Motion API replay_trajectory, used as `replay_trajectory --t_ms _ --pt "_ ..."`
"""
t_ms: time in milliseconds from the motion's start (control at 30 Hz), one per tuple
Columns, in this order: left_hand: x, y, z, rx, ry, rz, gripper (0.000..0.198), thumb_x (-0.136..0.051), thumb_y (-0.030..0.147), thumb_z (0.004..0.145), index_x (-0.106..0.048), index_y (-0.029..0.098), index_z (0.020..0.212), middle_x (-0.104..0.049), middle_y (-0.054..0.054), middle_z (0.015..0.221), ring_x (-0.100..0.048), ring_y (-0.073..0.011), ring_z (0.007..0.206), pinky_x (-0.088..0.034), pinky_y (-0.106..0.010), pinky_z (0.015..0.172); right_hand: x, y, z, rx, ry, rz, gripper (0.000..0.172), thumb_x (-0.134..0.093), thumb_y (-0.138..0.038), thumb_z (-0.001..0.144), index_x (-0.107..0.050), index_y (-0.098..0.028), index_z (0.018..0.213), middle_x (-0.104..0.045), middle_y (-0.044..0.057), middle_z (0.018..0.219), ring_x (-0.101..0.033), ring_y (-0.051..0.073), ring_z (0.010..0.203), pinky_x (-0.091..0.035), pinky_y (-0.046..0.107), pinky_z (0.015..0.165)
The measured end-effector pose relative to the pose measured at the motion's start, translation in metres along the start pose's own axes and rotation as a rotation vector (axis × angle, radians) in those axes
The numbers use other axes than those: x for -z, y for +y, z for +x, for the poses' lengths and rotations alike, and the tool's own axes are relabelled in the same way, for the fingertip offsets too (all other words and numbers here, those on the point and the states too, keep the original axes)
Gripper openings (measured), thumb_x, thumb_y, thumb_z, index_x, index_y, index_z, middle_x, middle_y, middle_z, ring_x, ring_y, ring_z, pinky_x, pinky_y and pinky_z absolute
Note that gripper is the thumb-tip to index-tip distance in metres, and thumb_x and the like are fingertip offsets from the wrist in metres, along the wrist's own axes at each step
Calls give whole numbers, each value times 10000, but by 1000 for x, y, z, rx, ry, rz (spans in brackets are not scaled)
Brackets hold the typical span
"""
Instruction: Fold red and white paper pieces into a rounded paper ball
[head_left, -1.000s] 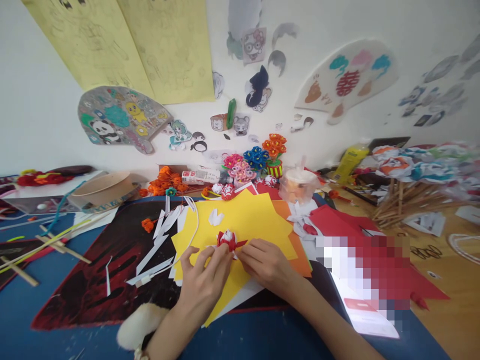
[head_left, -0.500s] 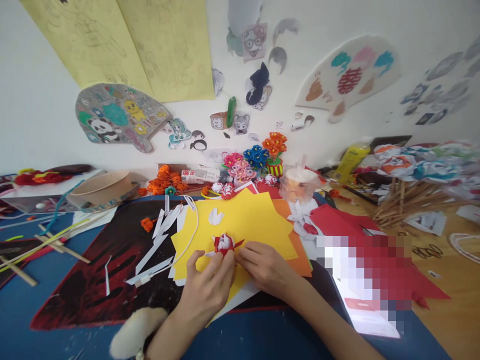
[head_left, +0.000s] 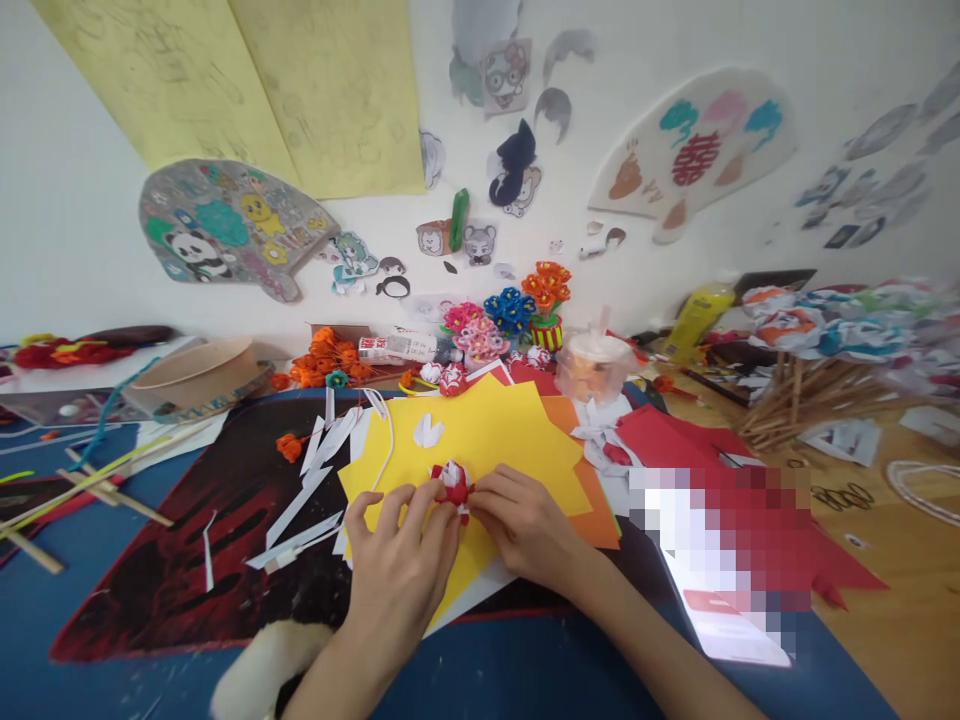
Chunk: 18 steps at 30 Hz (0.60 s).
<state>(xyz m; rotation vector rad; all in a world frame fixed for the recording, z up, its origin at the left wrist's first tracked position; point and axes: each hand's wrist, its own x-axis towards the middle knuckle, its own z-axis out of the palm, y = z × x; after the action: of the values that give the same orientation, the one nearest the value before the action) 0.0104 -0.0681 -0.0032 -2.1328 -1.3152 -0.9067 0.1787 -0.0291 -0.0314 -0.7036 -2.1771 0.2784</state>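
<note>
Both hands meet at a red-and-white folded paper piece (head_left: 453, 484) over yellow sheets (head_left: 495, 420), back from the front edge of the table (head_left: 480, 668). It looks light, springy and easily crushed, so its red base seems the safest hold. Left hand (head_left: 405, 525) half-curls, fingertips on its near-left side; right hand (head_left: 523, 512) closes narrowly, pinching its right edge.

light is soft and even, while the phone screen (head_left: 733, 622) glares beside blocky pixelation
</note>
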Motion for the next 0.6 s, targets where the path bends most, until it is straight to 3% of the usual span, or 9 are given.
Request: replay_trajectory --t_ms 167,367,467,600 --pt "-2 1 0 -75 18 35 186 -520 104 931 -665 186 848 -737 -43 941 -591 -207 855 -317 -434 904 2 -1 0 15 -22 -36 214 -396 -76 938 -596 -149 914 -633 99 853 -514 212 768 -471 330 674" --pt "1 -9 3 -244 -159 10 239 -467 82 936 -666 181 848 -711 -61 1039 -596 -209 896 -320 -422 914 4 5 -1 96 -72 -172 256 -400 5 853 -595 -161 865 -634 83 832 -501 209 740 -429 333 671" --pt "4 -11 6 -157 -194 -35 244 -448 140 963 -652 193 840 -706 -66 1052 -591 -230 922 -325 -433 894 4 4 0 53 -25 -140 236 -418 -10 863 -596 -164 855 -629 72 834 -508 198 739 -415 319 662" --pt "6 -7 6 -70 -141 -55 187 -497 181 962 -642 207 847 -719 -57 1031 -581 -236 910 -326 -433 873 3 -1 1 -28 31 -54 190 -458 -46 888 -604 -161 848 -626 72 866 -530 191 774 -409 310 671"
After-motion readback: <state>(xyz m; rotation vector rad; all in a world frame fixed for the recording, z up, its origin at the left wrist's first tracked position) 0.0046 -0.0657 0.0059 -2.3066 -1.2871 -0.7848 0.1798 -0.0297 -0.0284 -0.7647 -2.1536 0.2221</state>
